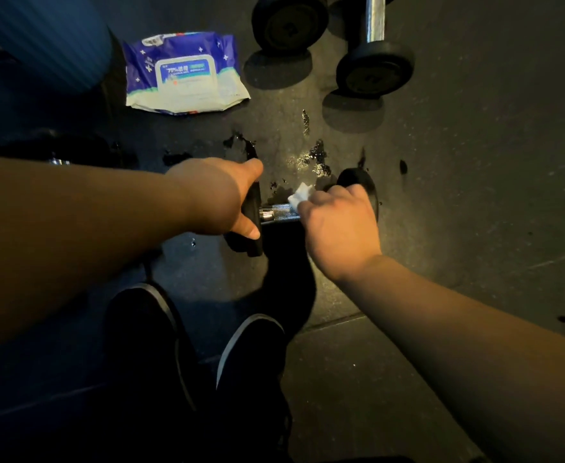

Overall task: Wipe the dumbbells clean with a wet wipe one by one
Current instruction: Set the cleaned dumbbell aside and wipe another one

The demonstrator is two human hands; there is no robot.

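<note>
A small black dumbbell [276, 212] with a chrome knurled handle lies across the dark floor in front of me. My left hand [219, 197] grips its left black head, thumb on the near side. My right hand [339, 225] holds a crumpled white wet wipe [299, 195] pressed onto the right part of the handle. Behind my right hand's knuckles the dumbbell's right head [361, 183] shows only in part.
A blue-and-white pack of wet wipes [184, 75] lies at the upper left. Two bigger black dumbbells [376, 66] stand at the top. Wet patches [317, 158] glisten on the floor beyond the handle. My black shoes [251, 349] are below. A blue ribbed object [43, 38] fills the top-left corner.
</note>
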